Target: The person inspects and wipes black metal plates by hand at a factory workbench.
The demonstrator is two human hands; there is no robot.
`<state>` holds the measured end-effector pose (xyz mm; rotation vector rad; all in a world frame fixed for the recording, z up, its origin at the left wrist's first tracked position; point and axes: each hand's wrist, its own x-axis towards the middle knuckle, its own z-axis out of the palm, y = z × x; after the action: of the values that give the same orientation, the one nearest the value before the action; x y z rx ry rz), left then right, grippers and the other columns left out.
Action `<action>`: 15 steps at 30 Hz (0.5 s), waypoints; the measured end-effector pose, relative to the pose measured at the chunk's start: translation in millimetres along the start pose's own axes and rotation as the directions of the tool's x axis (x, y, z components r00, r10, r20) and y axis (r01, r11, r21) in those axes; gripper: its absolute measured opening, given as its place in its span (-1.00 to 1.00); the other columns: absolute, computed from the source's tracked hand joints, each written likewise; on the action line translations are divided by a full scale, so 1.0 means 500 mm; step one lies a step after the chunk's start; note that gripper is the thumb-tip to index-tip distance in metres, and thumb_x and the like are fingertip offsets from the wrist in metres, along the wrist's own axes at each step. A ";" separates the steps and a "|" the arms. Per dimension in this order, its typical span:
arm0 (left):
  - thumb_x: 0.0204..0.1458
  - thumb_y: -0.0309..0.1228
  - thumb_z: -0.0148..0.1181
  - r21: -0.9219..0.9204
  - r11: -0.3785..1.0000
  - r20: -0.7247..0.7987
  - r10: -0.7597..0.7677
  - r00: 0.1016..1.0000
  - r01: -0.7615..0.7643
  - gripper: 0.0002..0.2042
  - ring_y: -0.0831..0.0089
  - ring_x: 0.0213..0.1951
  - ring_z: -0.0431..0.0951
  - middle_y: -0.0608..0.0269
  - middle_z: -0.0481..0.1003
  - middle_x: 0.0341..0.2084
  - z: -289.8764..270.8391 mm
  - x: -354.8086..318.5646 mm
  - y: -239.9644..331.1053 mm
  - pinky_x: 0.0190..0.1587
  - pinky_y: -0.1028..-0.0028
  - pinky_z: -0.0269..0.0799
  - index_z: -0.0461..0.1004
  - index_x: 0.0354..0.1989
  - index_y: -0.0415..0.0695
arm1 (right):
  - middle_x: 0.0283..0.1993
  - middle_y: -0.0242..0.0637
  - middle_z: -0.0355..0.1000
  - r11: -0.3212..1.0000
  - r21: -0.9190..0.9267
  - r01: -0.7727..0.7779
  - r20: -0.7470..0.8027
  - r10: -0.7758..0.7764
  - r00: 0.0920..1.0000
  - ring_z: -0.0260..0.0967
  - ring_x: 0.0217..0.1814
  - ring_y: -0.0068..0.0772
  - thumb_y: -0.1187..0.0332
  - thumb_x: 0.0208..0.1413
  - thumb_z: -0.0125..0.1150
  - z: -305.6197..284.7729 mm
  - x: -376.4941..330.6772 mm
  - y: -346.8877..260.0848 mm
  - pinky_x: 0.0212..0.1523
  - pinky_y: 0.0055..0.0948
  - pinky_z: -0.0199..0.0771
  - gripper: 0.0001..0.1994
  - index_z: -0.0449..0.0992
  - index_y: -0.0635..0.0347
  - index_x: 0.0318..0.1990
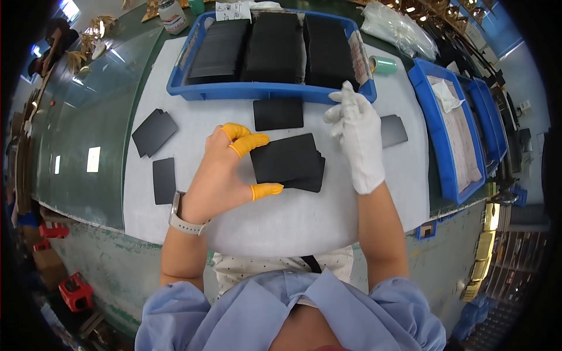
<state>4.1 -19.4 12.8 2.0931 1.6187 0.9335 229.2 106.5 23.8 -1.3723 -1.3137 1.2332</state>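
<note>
At the middle of the white table mat, the left hand, its fingertips capped in yellow, pinches the left edge of a small stack of thin, stiff-looking matte black rectangular cards, likely light and best held by the edges, while the white-gloved right hand hovers open beside it.

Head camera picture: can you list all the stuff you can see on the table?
black cards: small stack, black, table middle, pinched by left hand
loose black cards: four, black or dark grey, lying singly on the white mat
big tray: one, blue, far side, holding three rows of black sheets
side trays: two or more, blue, right edge
tape roll: one, green, beside big tray
bottle: one, white, far left
left hand: orange finger covers, wristwatch
right hand: white glove, open, beside the stack
</note>
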 end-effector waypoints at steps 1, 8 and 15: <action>-0.35 -0.22 0.74 -0.013 1.000 -0.064 -0.019 0.998 0.018 -0.26 0.06 0.06 0.38 0.02 0.45 -0.01 0.000 0.001 0.002 0.17 0.22 0.30 0.60 0.11 -0.17 | -0.16 -0.20 0.60 0.996 -0.031 -0.080 0.077 0.082 0.994 0.52 -0.20 -0.32 -0.08 0.23 0.40 -0.014 -0.005 -0.021 -0.02 -0.34 0.53 -0.31 0.46 0.39 0.22; -0.35 -0.24 0.75 -0.024 1.000 -0.270 -0.001 0.963 -0.005 -0.29 0.08 0.04 0.42 0.07 0.46 -0.03 0.023 0.001 -0.009 0.13 0.23 0.33 0.61 0.07 -0.16 | 0.14 0.03 0.49 0.881 -0.225 0.417 0.372 -0.318 0.872 0.53 0.00 -0.29 0.13 0.09 0.52 0.032 -0.080 0.006 0.07 -0.35 0.58 -0.07 0.14 0.36 0.51; -0.36 -0.23 0.75 -0.089 0.996 -0.332 -0.009 0.943 -0.022 -0.30 0.10 0.00 0.47 0.10 0.49 -0.05 0.021 -0.002 -0.014 0.12 0.23 0.37 0.62 0.06 -0.14 | -0.38 -0.44 0.43 0.972 0.234 0.032 0.073 -0.050 0.996 0.30 -0.54 -0.71 0.25 0.38 0.29 -0.024 -0.060 -0.052 -0.58 -0.67 0.30 -0.44 0.29 0.35 0.40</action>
<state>5.6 -16.9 0.5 1.9594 1.6857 1.3981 238.1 79.6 54.3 -1.1362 -1.2014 1.3772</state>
